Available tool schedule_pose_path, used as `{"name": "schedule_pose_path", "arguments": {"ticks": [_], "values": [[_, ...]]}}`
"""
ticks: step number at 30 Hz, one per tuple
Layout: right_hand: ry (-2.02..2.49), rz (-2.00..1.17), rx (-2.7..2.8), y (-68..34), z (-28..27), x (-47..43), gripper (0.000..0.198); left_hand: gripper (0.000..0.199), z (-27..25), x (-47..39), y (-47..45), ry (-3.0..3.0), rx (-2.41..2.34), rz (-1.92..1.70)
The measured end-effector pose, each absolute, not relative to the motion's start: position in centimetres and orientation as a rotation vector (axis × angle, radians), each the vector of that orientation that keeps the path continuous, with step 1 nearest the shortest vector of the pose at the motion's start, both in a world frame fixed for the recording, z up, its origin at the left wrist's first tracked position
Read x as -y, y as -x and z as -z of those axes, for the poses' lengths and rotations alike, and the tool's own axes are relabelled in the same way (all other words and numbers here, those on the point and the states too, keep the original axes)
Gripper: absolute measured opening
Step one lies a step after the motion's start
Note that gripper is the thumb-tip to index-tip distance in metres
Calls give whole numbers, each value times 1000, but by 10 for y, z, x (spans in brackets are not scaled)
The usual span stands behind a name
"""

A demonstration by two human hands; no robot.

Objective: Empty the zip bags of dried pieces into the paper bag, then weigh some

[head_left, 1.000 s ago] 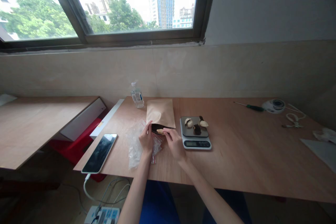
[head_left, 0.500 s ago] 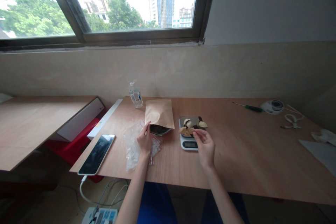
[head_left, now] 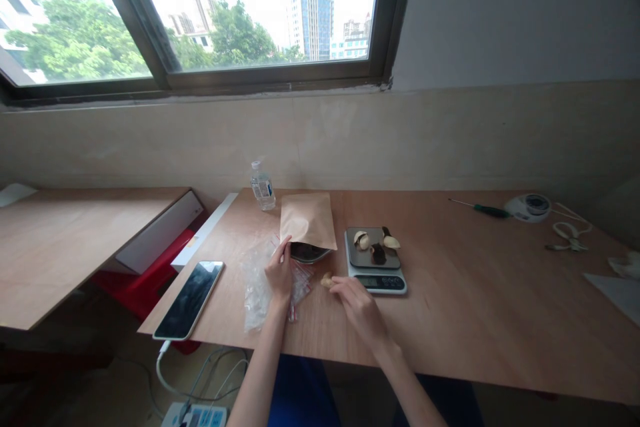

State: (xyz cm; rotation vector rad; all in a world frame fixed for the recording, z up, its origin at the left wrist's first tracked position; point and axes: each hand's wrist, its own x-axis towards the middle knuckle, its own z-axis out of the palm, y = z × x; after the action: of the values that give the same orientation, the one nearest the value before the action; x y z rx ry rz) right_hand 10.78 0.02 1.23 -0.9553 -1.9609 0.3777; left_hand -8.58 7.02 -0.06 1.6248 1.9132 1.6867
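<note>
My left hand (head_left: 280, 271) pinches the lower left edge of a brown paper bag (head_left: 307, 217), which lies flat with its dark mouth open toward me. Between the fingertips of my right hand (head_left: 357, 303) is a small tan dried piece (head_left: 327, 279), just in front of the bag's mouth and left of the scale. On the metal plate of the white kitchen scale (head_left: 403, 283) rest several dried pieces (head_left: 361, 240), cream on one side and dark brown on the other. What kind they are I cannot tell. Clear zip bags (head_left: 257, 293) lie under my left hand.
A clear bottle (head_left: 263, 188) stands behind the zip bags. A phone (head_left: 189, 300) on a charging cable lies at the table's left edge. Toward the right are a screwdriver (head_left: 490, 211), a white dome camera (head_left: 527, 207) and its cable (head_left: 569, 238). A power strip (head_left: 197, 415) sits below the table.
My right hand has moved left and toward me, carrying the tan piece off the scale. The plate and display now show more fully. My left hand still grips the bag.
</note>
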Motion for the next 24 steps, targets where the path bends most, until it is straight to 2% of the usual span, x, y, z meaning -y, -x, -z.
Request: {"name": "schedule_pose_path", "arguments": {"ticks": [5, 10, 18, 24], "values": [[992, -339, 1973, -94, -11, -3, 25, 28, 4, -71, 86, -1640, -1932, -1709], [963, -326, 2088, -63, -36, -27, 39, 26, 5, -71, 86, -1682, -1924, -1728], [1511, 44, 2408, -27, -26, -63, 41, 24, 7, -72, 85, -1707, -1901, -1805], [1533, 94, 2362, -28, -16, -60, 40, 23, 8, -71, 84, -1733, -1872, -1825]]}}
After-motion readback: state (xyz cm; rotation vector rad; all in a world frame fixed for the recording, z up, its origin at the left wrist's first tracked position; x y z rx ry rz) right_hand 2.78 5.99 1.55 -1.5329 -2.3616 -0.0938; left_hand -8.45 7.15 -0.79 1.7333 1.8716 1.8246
